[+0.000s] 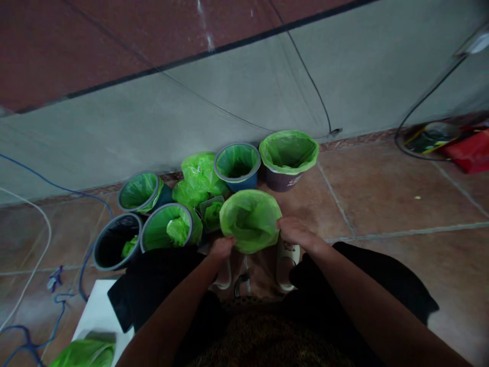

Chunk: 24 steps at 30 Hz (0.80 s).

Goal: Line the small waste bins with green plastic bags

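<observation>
A green bin liner (250, 219) stands with its round mouth spread wide between my feet and the row of bins. Whether a bin is under it I cannot tell, since the liner covers the sides. My left hand (222, 247) is closed on the near left part of its rim. On the right side of the rim, my right hand (296, 230) grips the same liner. Just behind are a blue bin (250, 182) with a grey rim and a dark purple bin (281, 182), whose green liner is folded over its edge.
To the left stand several lined bins, among them a grey-rimmed bin (141, 224) and a black-lined bin (100, 255). Full green bags (200, 173) lean near the wall. A phone-like dark slab (121, 303) rests on a white surface (91, 311). Blue cable (82, 275) crosses the floor.
</observation>
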{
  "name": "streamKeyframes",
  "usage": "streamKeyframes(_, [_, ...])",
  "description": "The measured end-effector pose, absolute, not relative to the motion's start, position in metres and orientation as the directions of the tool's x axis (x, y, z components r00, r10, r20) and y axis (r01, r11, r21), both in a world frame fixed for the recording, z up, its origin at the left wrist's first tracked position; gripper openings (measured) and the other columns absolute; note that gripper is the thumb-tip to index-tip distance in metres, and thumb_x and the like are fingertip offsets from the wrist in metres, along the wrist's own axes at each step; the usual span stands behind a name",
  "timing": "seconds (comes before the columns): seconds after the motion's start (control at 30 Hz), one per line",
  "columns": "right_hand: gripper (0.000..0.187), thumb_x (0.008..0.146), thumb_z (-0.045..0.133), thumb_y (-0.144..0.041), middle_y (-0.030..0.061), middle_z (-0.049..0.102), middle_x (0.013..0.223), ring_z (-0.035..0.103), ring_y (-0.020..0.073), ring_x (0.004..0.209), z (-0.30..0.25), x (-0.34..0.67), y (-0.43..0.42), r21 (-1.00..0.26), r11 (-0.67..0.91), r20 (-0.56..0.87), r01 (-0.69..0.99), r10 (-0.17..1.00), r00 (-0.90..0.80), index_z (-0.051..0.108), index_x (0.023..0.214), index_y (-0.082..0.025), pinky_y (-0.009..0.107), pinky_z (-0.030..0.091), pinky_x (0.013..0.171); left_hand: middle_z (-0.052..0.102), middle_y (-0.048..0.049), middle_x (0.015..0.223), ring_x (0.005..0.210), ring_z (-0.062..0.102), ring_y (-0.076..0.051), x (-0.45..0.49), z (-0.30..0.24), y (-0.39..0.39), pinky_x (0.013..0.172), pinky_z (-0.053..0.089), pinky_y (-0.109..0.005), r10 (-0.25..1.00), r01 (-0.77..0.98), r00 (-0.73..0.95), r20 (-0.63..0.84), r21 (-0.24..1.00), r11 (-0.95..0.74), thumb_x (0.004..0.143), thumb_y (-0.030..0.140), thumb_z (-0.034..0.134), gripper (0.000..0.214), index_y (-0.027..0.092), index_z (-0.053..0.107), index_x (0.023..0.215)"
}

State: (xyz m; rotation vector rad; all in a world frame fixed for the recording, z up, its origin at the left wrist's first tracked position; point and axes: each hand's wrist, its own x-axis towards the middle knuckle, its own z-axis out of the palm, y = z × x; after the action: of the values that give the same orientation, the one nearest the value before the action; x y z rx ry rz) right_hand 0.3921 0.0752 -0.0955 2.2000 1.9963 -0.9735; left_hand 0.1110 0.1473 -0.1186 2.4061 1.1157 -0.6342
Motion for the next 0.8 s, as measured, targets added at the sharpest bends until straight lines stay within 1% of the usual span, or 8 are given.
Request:
streamKeyframes(0.03, [0.017,0.086,0.064,-0.018,0.01,0.071,0.105,0.066,0.0231,0.1,-0.094,0.385,0.073,-0.39,-0.167,-0.458,0.906,0.888,-0.033,0.071,0.101,-0.014,0.034,0.052,0.086,0.063,-0.0046,0.134,0.118,0.06,-0.015,0.106,-0.115,0.15,0.104,0.044,-0.025,0.609,0.794,0.566,-0.555,0.168,-0.585,0.093,0.008,0.042,0.038,0.02,0.064,0.121])
streamKeyframes(0.1, [0.025,0.084,0.059,-0.01,0.0124,0.069,0.115,0.062,0.0252,0.11,-0.094,0.37,0.066,-0.392,-0.092,-0.442,0.915,0.891,-0.1,0.071,0.105,-0.015,0.033,0.048,0.093,0.056,-0.0074,0.143,0.12,0.059,-0.016,0.101,-0.107,0.15,0.104,0.044,-0.026,0.639,0.81,0.546,-0.542,0.15,-0.566,0.092,0.007,0.043,0.04,0.018,0.062,0.125])
streamKeyframes(0.2, [0.035,0.085,0.052,-0.007,0.019,0.061,0.129,0.057,0.0297,0.119,-0.1,0.347,0.054,-0.37,0.032,-0.392,0.929,0.901,-0.187,0.067,0.117,-0.011,0.038,0.044,0.099,0.047,-0.0111,0.15,0.119,0.06,-0.02,0.104,-0.099,0.133,0.101,0.047,-0.028,0.682,0.817,0.552,-0.48,0.147,-0.558,0.09,0.008,0.046,0.045,0.016,0.055,0.133])
streamKeyframes(0.33, [0.035,0.092,0.043,-0.009,0.0202,0.058,0.133,0.053,0.031,0.122,-0.112,0.332,0.047,-0.34,0.054,-0.371,0.939,0.91,-0.186,0.065,0.119,-0.012,0.041,0.041,0.101,0.052,-0.0093,0.144,0.11,0.065,-0.019,0.122,-0.1,0.097,0.09,0.051,-0.026,0.701,0.809,0.58,-0.416,0.186,-0.558,0.091,0.012,0.046,0.044,0.019,0.051,0.134])
streamKeyframes(0.47, [0.028,0.092,0.045,-0.009,0.0175,0.066,0.118,0.058,0.0263,0.11,-0.124,0.34,0.056,-0.344,0.05,-0.386,0.938,0.903,-0.19,0.071,0.102,-0.012,0.035,0.044,0.094,0.061,-0.0092,0.128,0.097,0.068,-0.019,0.134,-0.11,0.081,0.082,0.053,-0.028,0.715,0.851,0.518,-0.47,0.204,-0.483,0.094,0.018,0.044,0.035,0.018,0.054,0.127])
streamKeyframes(0.57, [0.027,0.091,0.044,-0.007,0.0165,0.069,0.105,0.061,0.0219,0.097,-0.131,0.352,0.064,-0.363,0.036,-0.399,0.931,0.897,-0.19,0.071,0.095,-0.01,0.03,0.045,0.086,0.066,-0.0084,0.118,0.096,0.067,-0.018,0.136,-0.116,0.085,0.083,0.051,-0.027,0.711,0.874,0.483,-0.51,0.229,-0.429,0.095,0.019,0.043,0.027,0.018,0.061,0.115])
streamKeyframes(0.67, [0.025,0.089,0.046,-0.007,0.0161,0.069,0.098,0.061,0.0215,0.09,-0.136,0.36,0.069,-0.385,0.013,-0.405,0.923,0.896,-0.181,0.071,0.09,-0.009,0.03,0.044,0.081,0.069,-0.0074,0.104,0.095,0.066,-0.016,0.134,-0.12,0.09,0.085,0.049,-0.026,0.744,0.889,0.457,-0.488,0.271,-0.369,0.098,0.019,0.04,0.026,0.018,0.066,0.101])
streamKeyframes(0.8, [0.021,0.087,0.049,-0.008,0.0163,0.069,0.097,0.061,0.0219,0.086,-0.145,0.361,0.072,-0.401,-0.016,-0.406,0.916,0.899,-0.162,0.07,0.089,-0.01,0.031,0.044,0.079,0.07,-0.0085,0.099,0.096,0.066,-0.017,0.134,-0.125,0.09,0.088,0.048,-0.027,0.787,0.909,0.41,-0.46,0.272,-0.315,0.098,0.017,0.038,0.029,0.016,0.067,0.099])
